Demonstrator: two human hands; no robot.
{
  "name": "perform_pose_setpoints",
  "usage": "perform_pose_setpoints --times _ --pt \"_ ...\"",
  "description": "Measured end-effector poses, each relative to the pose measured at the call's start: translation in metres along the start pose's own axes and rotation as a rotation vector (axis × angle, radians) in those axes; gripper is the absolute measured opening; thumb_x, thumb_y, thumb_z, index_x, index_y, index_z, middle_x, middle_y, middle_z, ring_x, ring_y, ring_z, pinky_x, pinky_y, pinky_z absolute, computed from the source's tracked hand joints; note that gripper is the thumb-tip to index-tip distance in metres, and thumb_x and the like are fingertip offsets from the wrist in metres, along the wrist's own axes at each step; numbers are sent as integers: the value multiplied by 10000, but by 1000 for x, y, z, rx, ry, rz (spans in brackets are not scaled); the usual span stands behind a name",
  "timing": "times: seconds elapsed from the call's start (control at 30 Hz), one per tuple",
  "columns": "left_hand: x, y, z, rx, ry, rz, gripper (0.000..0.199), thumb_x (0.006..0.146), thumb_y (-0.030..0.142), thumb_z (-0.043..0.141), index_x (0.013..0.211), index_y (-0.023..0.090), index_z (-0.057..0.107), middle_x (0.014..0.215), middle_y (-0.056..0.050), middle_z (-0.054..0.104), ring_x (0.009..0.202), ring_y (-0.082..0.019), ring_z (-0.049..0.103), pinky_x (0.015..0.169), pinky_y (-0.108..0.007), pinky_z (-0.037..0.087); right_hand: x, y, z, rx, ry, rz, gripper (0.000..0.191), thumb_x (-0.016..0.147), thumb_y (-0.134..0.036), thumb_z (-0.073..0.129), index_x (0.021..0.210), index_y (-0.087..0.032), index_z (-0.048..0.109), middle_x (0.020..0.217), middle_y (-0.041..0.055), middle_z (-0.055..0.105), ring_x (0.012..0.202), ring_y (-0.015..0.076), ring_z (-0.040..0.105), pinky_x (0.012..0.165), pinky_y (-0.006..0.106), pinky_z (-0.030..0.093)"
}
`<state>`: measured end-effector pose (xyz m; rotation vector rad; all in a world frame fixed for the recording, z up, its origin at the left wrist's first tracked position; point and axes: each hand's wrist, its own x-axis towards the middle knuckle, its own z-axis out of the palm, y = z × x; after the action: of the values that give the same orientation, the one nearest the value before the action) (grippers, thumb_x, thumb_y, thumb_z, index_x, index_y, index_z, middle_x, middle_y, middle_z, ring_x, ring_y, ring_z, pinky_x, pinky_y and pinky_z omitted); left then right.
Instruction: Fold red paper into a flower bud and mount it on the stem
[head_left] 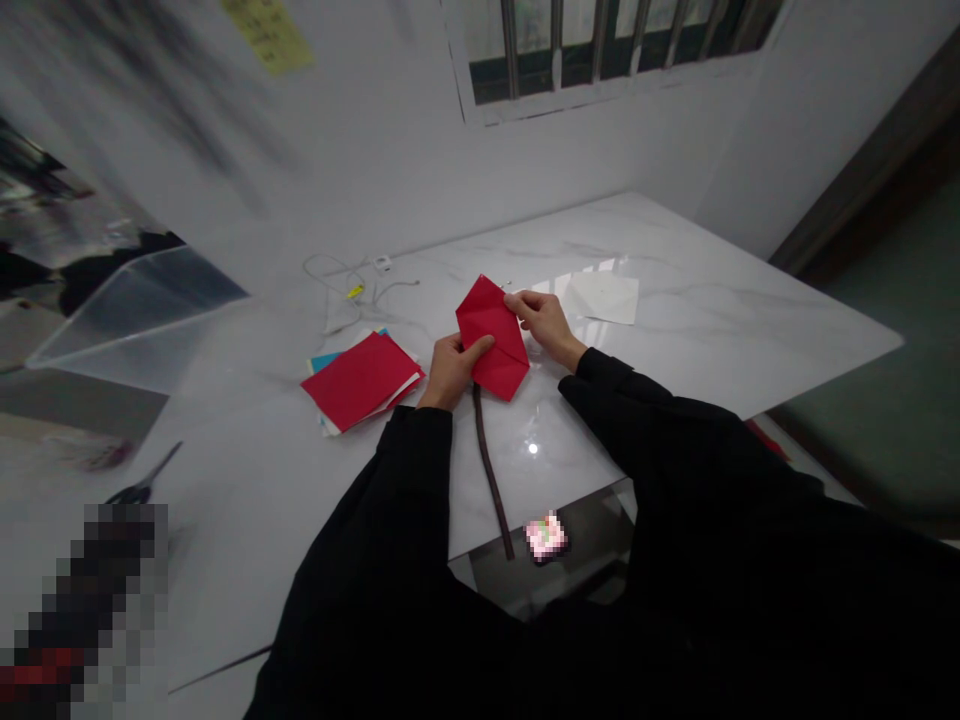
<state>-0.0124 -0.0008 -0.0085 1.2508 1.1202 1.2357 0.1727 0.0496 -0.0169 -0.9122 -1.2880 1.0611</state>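
2 hands (448,373) pinching 1 folded red paper (491,322) | 1 paper stack (363,382), sheet count unclear

A barred window (615,45) and marbled table (675,320) suggest a domestic room.

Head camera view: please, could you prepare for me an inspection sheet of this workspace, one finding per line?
Surface: glossy white marble-patterned table, reflecting light.
Work items: creased red folded paper, held above the table; stack of paper sheets with a red one on top, beside the left hand.
Clutter: white paper sheet; narrow dark brown strip, reaching past the near edge.
Hands: left hand and right hand both hold the red folded paper.
Cables: thin whitish cable with yellow tag, loosely looped.
Surroundings: window with metal bars; yellow paper note on the wall.
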Motion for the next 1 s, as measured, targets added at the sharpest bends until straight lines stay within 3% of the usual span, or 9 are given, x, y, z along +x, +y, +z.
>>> perform_pose_setpoints --times 0.2,0.43,0.63,1.0 --pt "4 -3 -3 1 19 17 546 639 542 958 941 114 805 899 -99 809 751 -204 699 692 -299 548 1 2 -2 22 -25 56 613 787 -812 760 835 -202 720 785 16 660 722 143 548 578 244 432" --pt "12 -8 -6 -57 84 63 546 623 573 956 898 125 807 836 -101 790 780 -235 723 709 -327 571 -7 5 7 133 -291 189 522 729 -619 916 912 -149 778 846 59 768 730 159 654 658 276 533" --pt "12 -11 -6 -58 77 65 541 637 583 954 891 129 807 843 -108 793 802 -242 737 731 -331 585 -7 4 7 119 -248 194 378 799 -459 904 935 -125 792 881 83 799 755 168 691 699 290 578" --pt "12 -10 -7 7 83 81 550 651 618 928 903 145 802 864 -113 799 857 -271 749 725 -346 593 -8 4 7 116 -243 177 355 783 -445 911 895 -130 791 854 80 795 744 180 701 699 308 587"
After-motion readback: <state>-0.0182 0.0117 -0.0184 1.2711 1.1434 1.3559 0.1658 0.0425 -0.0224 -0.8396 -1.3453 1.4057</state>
